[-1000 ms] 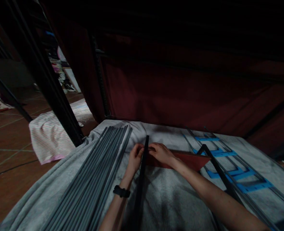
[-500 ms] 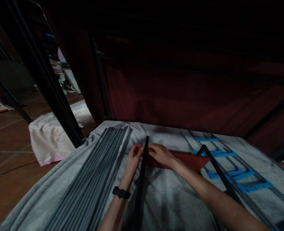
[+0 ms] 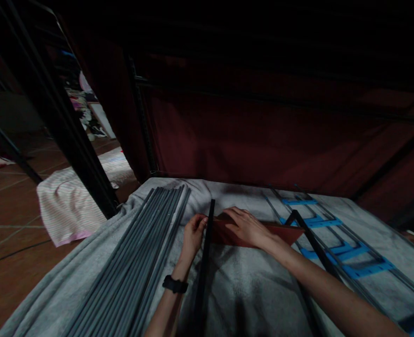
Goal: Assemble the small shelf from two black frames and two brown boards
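A dark metal bar (image 3: pixel 203 262) rises lengthwise in the middle, with a reddish-brown board (image 3: pixel 280 231) meeting its right side. My left hand (image 3: pixel 192 234), with a dark watch on the wrist, is at the bar's left side near the upper end. Its thumb and fingertips are pinched together there; whatever they hold is too small to make out. Across the board's top edge lies my right hand (image 3: pixel 251 228), fingers stretched and thumb apart on the board's front face. A second dark bar (image 3: pixel 312 238) stands at the board's right end.
Several grey tubes (image 3: pixel 136 252) lie side by side on the grey blanket (image 3: pixel 256 281) at left. Blue-jointed rod frames (image 3: pixel 365 269) lie at right. A dark post (image 3: pixel 70 135) and a striped cloth (image 3: pixel 73 199) are at far left, and a dark red fabric wall (image 3: pixel 245 135) stands behind.
My right hand has drawn back to the right from the bar and its fingers have straightened over the board. My left hand stays pinched at the bar. The view has shifted slightly.
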`<action>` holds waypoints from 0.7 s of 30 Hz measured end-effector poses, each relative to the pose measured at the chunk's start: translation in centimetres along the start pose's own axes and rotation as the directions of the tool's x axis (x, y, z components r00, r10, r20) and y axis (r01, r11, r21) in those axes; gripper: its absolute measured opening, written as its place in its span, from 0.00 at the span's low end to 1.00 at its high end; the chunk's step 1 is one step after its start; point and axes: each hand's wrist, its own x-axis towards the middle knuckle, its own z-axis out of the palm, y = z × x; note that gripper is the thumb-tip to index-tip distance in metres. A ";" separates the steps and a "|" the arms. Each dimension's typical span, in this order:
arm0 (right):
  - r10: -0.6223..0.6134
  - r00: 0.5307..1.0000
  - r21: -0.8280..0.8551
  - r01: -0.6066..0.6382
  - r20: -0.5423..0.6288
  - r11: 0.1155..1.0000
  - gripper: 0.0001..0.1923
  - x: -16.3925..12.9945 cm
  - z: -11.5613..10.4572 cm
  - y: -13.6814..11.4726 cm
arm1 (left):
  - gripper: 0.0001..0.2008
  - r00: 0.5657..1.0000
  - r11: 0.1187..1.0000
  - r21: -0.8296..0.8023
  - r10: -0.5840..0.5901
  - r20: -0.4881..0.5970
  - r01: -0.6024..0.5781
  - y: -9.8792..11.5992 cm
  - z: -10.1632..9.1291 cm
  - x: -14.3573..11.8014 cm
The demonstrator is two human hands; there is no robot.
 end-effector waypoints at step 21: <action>0.809 0.573 0.905 -0.264 -0.131 0.333 0.17 -18.8 -3.0 17.2 | 0.19 0.885 0.858 -0.219 -0.463 0.061 0.464 3.7 1.7 -0.8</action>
